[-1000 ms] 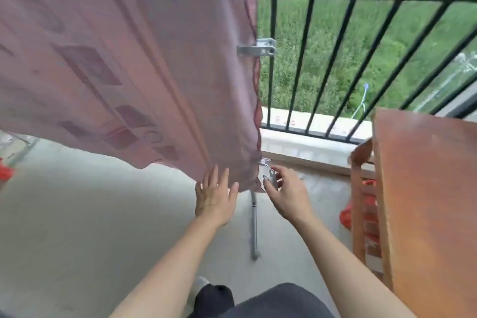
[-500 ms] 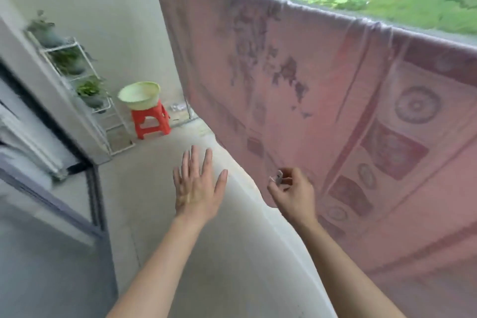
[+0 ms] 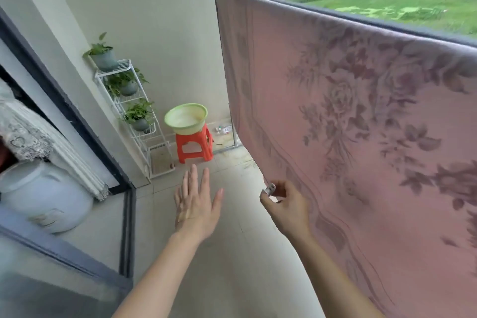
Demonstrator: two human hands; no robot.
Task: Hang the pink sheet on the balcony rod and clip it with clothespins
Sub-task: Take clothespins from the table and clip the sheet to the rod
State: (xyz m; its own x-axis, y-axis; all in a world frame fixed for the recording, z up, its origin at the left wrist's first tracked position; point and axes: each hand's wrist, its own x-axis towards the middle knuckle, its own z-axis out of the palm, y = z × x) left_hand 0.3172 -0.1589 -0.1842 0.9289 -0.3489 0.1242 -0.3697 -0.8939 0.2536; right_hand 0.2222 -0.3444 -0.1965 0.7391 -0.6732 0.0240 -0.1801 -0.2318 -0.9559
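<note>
The pink sheet (image 3: 361,124), patterned with darker flowers, hangs draped over the balcony rod (image 3: 387,24) and fills the right side of the view. My right hand (image 3: 286,205) is closed on a small silver clothespin (image 3: 269,188) just in front of the sheet's lower left part. My left hand (image 3: 197,200) is held flat and empty, fingers spread, over the floor to the left of the sheet. It touches nothing.
A green basin (image 3: 186,119) sits on an orange stool (image 3: 195,146) by the far wall. A white plant rack (image 3: 134,113) with three potted plants stands beside it. A dark sliding-door frame (image 3: 77,121) and a pale jar (image 3: 44,193) are on the left.
The view swung from the sheet's right end and the railing to its left end along the balcony. My left hand came off the sheet; my right hand still holds the clothespin.
</note>
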